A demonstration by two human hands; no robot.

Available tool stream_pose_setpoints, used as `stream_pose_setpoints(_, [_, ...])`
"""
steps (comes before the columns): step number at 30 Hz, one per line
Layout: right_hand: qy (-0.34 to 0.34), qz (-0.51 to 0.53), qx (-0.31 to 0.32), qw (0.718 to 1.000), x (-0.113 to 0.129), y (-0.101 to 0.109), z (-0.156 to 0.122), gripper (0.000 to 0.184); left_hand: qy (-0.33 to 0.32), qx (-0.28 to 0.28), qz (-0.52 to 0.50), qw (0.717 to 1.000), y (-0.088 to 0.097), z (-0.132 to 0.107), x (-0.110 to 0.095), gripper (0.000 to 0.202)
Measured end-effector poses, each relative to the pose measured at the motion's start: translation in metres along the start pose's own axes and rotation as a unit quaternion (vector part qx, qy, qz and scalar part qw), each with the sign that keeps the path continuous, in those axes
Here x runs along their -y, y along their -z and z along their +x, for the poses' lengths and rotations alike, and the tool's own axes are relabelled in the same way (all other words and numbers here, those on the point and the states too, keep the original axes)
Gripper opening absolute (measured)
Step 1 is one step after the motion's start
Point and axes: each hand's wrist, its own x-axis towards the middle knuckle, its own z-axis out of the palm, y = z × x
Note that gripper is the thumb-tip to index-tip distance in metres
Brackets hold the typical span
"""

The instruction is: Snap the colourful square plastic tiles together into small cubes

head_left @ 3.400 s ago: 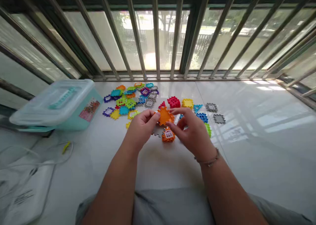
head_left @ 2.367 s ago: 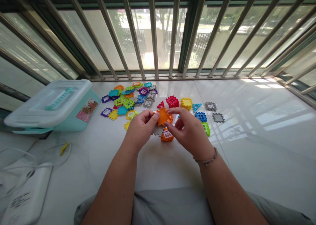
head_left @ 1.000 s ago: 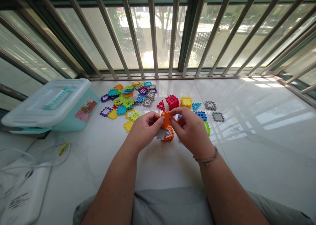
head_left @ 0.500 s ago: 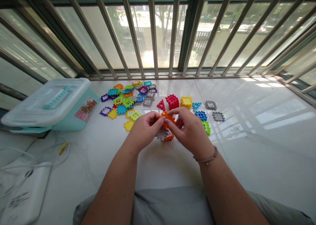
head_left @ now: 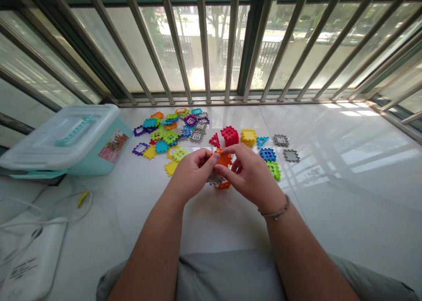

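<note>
My left hand (head_left: 191, 174) pinches an orange notched building tile (head_left: 226, 159) at its left edge, between thumb and fingers. On the tile's right, my right hand (head_left: 253, 173) has its index finger along the top edge and its thumb at the lower side. Just below the tile, a grey notched tile (head_left: 215, 178) and more orange pieces (head_left: 224, 185) show; my hands partly hide them, and I cannot tell how they join. Beyond my hands stand a red tile block (head_left: 230, 136) and a yellow stack (head_left: 248, 137).
Mixed loose tiles (head_left: 170, 136) lie in a pile at the left. Blue tiles (head_left: 267, 154), green tiles (head_left: 273, 170) and a grey tile (head_left: 291, 156) lie rightward. A lidded teal box (head_left: 99, 153), a cable (head_left: 89, 208) and a white device (head_left: 36, 259) are further left. Metal bars (head_left: 204, 50) line the window.
My right thumb has shifted slightly down and left, showing more of the orange tile. My left hand keeps its pinch. The pieces on the floor stay put.
</note>
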Motion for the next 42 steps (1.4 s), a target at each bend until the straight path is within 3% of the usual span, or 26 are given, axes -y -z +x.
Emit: stream_pose_setpoints(42, [-0.021,-0.026,0.028,0.999,-0.0038,-0.0039,-0.0020,0.019,-0.006,-0.007,0.088,0.996,-0.0006,0.0005,-0.0004,0.047])
